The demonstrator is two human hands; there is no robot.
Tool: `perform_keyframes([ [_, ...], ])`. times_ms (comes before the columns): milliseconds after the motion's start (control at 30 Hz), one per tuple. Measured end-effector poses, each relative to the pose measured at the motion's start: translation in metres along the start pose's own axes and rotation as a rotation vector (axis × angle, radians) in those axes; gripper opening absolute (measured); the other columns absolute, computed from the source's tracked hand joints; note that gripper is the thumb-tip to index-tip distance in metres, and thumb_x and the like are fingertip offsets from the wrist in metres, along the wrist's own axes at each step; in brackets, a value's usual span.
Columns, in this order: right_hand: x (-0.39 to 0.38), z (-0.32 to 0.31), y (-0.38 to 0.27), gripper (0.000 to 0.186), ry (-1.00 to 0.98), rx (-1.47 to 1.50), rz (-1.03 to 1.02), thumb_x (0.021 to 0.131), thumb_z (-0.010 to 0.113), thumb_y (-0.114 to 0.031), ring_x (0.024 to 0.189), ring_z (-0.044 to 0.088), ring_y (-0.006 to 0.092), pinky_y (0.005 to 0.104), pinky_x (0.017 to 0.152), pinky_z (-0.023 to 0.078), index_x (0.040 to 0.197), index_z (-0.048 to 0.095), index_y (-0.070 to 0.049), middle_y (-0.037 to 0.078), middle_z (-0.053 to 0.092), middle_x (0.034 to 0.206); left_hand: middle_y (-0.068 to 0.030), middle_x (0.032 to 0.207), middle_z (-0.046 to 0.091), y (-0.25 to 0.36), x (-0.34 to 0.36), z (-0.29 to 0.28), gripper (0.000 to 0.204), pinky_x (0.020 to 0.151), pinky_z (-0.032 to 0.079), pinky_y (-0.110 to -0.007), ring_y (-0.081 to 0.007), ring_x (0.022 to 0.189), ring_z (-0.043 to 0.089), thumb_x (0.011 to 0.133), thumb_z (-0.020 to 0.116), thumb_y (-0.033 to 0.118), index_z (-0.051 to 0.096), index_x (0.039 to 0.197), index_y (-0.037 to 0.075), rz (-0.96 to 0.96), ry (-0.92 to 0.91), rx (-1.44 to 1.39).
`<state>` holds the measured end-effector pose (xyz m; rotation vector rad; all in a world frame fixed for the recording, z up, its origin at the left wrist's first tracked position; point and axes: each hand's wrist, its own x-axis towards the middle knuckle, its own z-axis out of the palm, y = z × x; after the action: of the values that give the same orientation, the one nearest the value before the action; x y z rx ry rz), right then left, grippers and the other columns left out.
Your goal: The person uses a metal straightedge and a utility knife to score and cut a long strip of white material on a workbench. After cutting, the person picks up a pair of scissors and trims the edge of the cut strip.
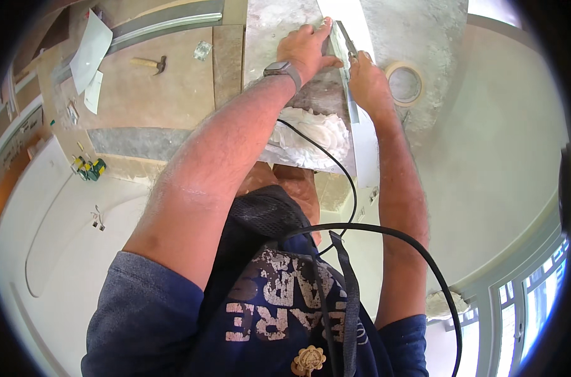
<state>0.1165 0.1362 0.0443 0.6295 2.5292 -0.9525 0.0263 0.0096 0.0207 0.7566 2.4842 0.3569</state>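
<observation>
My left hand (303, 50), a watch (283, 74) on its wrist, lies with fingers stretched and thumb apart on the board, beside a long white strip (366, 151). Closed around a slim grey tool (344, 36) is my right hand (368, 85), on the strip's right side. Its exact kind is unclear. A narrow grey metal edge (353, 113) runs along the strip below my right hand. Nearer to me, a heap of white paste (317, 135) sits on a brownish, shiny plate (320, 97).
A tape roll (405, 83) lies right of my right hand. On the left are a hammer (150, 64), white sheets (92, 53) and a metal profile (166, 26). A black cable (386, 230) loops in front of me. A green-yellow tool (90, 168) is at far left.
</observation>
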Motion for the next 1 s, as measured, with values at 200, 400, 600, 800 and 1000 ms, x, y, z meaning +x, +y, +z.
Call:
perform_keyframes([
  [200,0.005,0.004,0.004,0.022,-0.004,-0.015,0.017,0.089,0.042,-0.017,0.082,0.06,0.0449,0.0505,0.073,0.047,0.1,0.049,0.0,0.029,0.061,0.083,-0.008,0.102,0.055,0.001,0.0,0.001,0.088,0.079,0.048,-0.036,-0.0252,0.093,0.057,0.064,0.072,0.056,0.037,0.138,0.024,-0.005,-0.01,0.012],
  [400,0.009,-0.009,-0.015,0.026,-0.094,-0.059,0.116,0.086,0.044,-0.015,0.088,0.061,0.0418,0.0474,0.078,0.048,0.106,0.05,0.002,0.027,0.063,0.09,-0.0081,0.106,0.055,0.003,0.001,-0.004,0.087,0.081,0.048,-0.036,-0.0255,0.097,0.056,0.065,0.071,0.056,0.037,0.138,0.024,-0.012,-0.043,0.043],
  [600,0.002,-0.002,-0.003,0.029,-0.154,-0.145,0.085,0.084,0.047,-0.013,0.09,0.062,0.0403,0.0454,0.079,0.049,0.108,0.049,0.003,0.026,0.063,0.092,-0.0085,0.111,0.055,0.0,0.002,0.001,0.088,0.084,0.047,-0.036,-0.0244,0.103,0.055,0.066,0.071,0.057,0.035,0.139,0.024,-0.018,-0.012,0.009],
  [800,-0.028,-0.011,-0.004,0.026,-0.179,-0.11,0.156,0.083,0.045,-0.01,0.087,0.062,0.0414,0.0468,0.077,0.049,0.105,0.049,0.003,0.027,0.063,0.088,-0.0084,0.112,0.054,0.005,0.002,-0.005,0.09,0.084,0.047,-0.036,-0.0249,0.102,0.056,0.065,0.069,0.06,0.034,0.139,0.024,-0.044,-0.076,0.066],
  [1000,-0.056,-0.006,0.005,0.025,-0.209,-0.112,0.19,0.082,0.045,-0.008,0.085,0.061,0.0433,0.0484,0.077,0.048,0.104,0.048,0.003,0.029,0.062,0.086,-0.0119,0.103,0.055,-0.002,0.002,0.002,0.091,0.078,0.047,-0.037,-0.0275,0.097,0.056,0.064,0.069,0.061,0.035,0.139,0.024,-0.014,-0.005,0.011],
])
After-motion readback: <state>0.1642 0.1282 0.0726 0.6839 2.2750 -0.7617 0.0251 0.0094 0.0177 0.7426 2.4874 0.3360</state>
